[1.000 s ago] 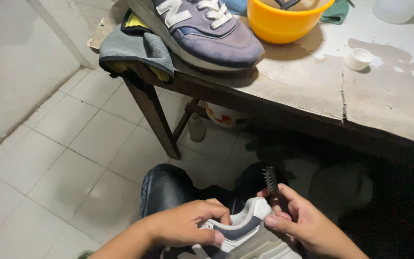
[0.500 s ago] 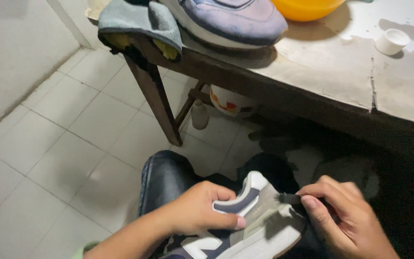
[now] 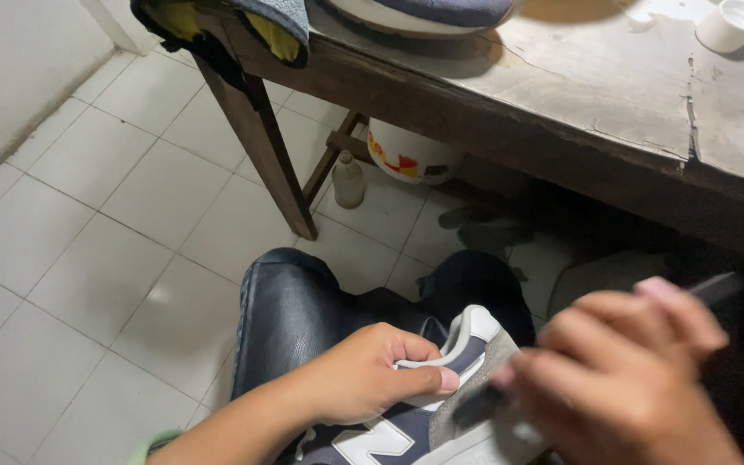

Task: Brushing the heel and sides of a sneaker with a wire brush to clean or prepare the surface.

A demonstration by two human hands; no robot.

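My left hand (image 3: 363,379) grips a grey, white and navy sneaker (image 3: 441,405) by its side, over my lap in dark trousers (image 3: 303,310). My right hand (image 3: 622,370), blurred with motion, holds a small dark brush (image 3: 484,400) against the sneaker's heel. The brush's handle end (image 3: 716,288) sticks out past my fingers. Most of the sneaker's lower part is cut off by the frame's bottom edge.
A worn wooden table (image 3: 579,95) stands ahead with a second sneaker (image 3: 424,13), a grey and yellow cloth (image 3: 269,26) and a small white cap (image 3: 729,26) on it. Under it sit a white bucket (image 3: 406,155) and a small bottle (image 3: 349,181) on white floor tiles.
The view has tilted down and closer. My right hand has swept the brush across the sneaker's heel and is now blurred; the left hand keeps its grip.
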